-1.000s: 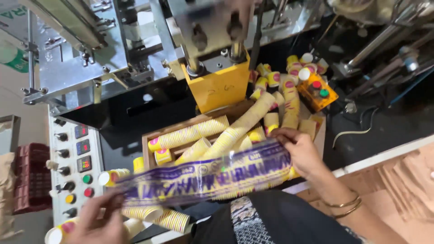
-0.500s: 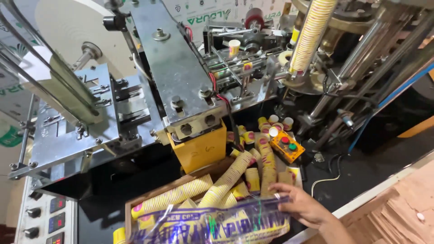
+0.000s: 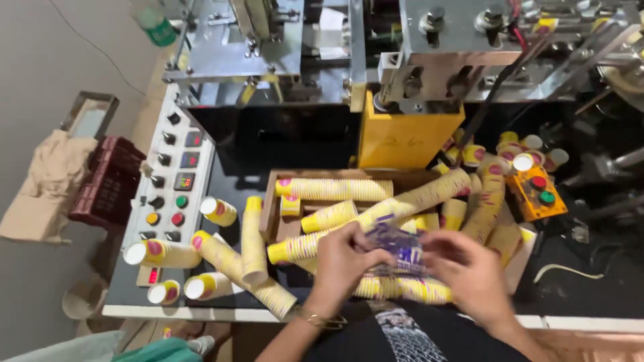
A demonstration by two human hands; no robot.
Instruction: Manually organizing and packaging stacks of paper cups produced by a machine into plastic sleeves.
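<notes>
Both hands now meet over the wooden tray (image 3: 270, 201): the left hand (image 3: 345, 258) and right hand (image 3: 469, 271) are pinched together on the crumpled purple printed plastic sleeve (image 3: 396, 245). A second ago it was stretched wide; bunching suggests it is being gathered. Yellow paper cup stacks (image 3: 335, 190) lie beneath.

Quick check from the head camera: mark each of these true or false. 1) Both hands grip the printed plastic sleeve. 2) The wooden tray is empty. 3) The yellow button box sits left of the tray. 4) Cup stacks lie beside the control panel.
1) True: the left hand and right hand pinch the printed plastic sleeve.
2) False: the wooden tray holds yellow paper cup stacks.
3) False: the yellow button box sits right of the tray.
4) True: loose cup stacks lie right of the control panel.
</notes>
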